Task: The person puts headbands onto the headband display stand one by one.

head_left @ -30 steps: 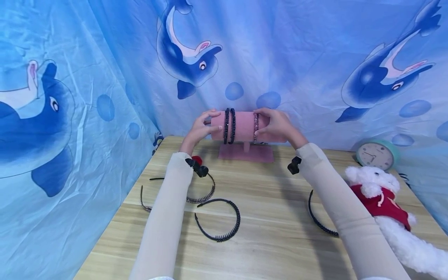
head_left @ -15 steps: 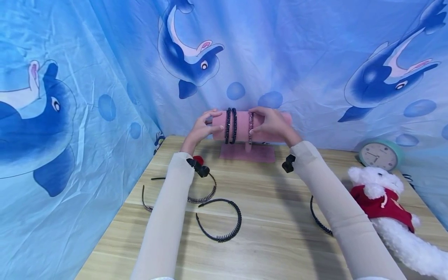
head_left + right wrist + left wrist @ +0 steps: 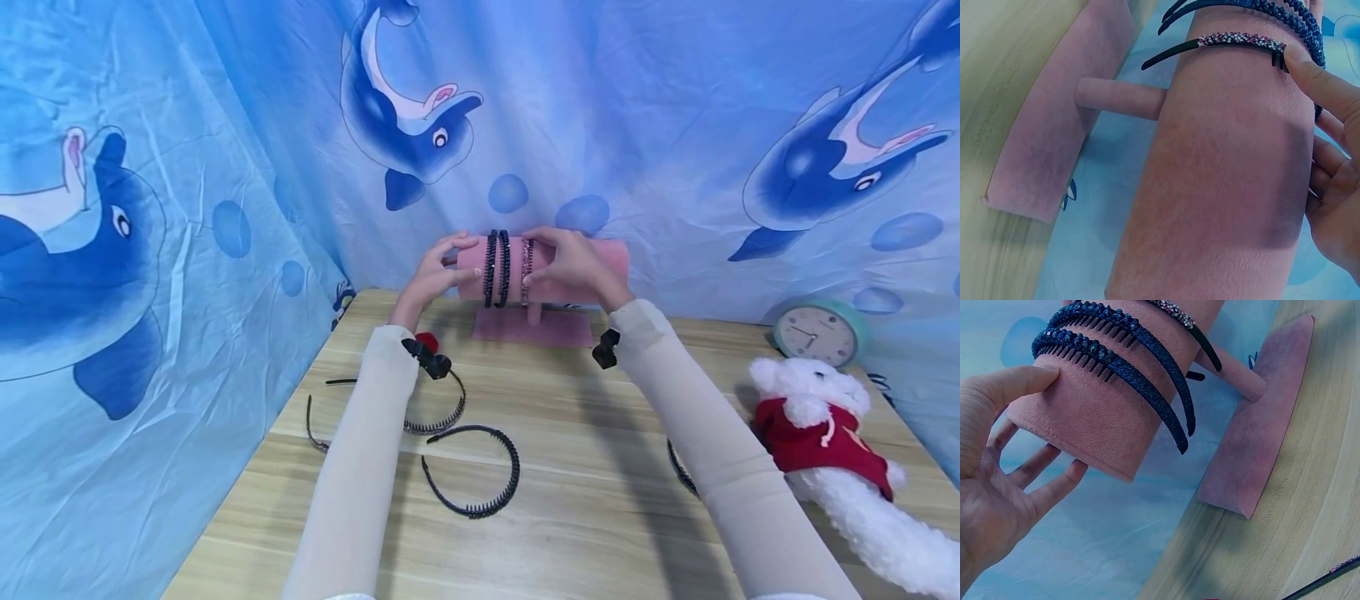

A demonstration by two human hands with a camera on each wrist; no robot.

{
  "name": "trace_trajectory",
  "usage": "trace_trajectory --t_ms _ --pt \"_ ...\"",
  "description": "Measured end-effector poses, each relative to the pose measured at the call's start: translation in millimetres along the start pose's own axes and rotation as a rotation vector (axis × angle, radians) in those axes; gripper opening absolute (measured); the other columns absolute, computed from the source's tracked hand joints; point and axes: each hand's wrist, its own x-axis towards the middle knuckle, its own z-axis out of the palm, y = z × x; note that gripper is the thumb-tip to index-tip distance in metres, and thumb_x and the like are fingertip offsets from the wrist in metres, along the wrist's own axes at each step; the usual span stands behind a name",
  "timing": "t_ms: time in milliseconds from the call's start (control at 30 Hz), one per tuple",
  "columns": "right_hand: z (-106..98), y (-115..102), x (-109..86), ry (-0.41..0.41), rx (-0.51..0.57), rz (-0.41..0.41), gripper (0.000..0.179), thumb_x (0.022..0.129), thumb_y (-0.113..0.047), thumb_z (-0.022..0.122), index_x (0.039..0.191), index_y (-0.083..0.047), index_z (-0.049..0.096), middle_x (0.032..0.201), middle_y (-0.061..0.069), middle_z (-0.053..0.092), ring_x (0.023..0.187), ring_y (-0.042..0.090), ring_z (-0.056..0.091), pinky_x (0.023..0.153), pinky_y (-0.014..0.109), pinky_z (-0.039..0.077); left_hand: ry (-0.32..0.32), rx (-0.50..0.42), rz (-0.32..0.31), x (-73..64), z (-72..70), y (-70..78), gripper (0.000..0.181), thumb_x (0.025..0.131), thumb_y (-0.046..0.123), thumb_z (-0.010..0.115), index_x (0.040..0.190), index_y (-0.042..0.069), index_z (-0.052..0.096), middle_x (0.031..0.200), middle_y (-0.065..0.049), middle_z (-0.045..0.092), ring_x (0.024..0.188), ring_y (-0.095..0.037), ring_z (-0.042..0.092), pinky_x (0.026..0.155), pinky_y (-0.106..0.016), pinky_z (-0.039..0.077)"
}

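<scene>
A pink cylindrical headband stand [image 3: 555, 290] is at the back of the table. My left hand [image 3: 438, 271] grips its left end, the thumb on the front and the other fingers round the end edge, as the left wrist view shows [image 3: 997, 481]. Two dark blue beaded headbands [image 3: 1088, 347] sit side by side on the roll near that thumb. To their right is a headband with pink and silver stones [image 3: 1235, 40]. My right hand [image 3: 573, 262] pinches this one, its thumb [image 3: 1316, 75] on the stones and the other fingers partly hidden behind the roll.
A black toothed headband [image 3: 513, 467] lies mid-table. More headbands [image 3: 457, 408] lie to the left, partly behind the left sleeve, near a red object [image 3: 427, 342]. On the right are a partly hidden headband [image 3: 681, 471], a white plush toy [image 3: 813, 417] and a round clock [image 3: 817, 333].
My right hand has slid the stone-covered headband leftward along the roll, closer to the two dark blue ones. My left hand keeps its hold on the stand's left end.
</scene>
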Motion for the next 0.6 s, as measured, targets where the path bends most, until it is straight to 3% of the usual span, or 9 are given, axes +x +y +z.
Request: trace_trajectory --t_ms 600 --pt "10.6 -2.0 1.9 -0.028 0.082 -0.001 0.081 0.076 -0.011 0.089 0.147 -0.026 0.054 0.152 0.001 0.054 0.134 0.027 0.052 0.117 0.048 0.04 -0.007 -0.022 -0.001 0.3 -0.9 0.4 0.059 0.089 0.011 0.079 0.143 0.021 0.059 0.165 0.005 0.033 0.145 -0.037 0.042 0.112 -0.049 0.049"
